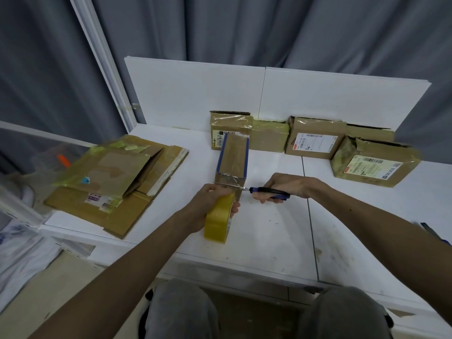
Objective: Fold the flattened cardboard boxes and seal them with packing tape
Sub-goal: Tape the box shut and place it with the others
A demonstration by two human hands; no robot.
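The small box lies on the worktop. Just in front of it, the left hand has its fingers curled round the yellow tape roll. To the right of the box, the right hand grips the scissors, with the blades at the box's near end. I think the cut goes best with the tape pulled tight and cut close to the cardboard. The flattened boxes lie left of the box, the sealed boxes behind it.
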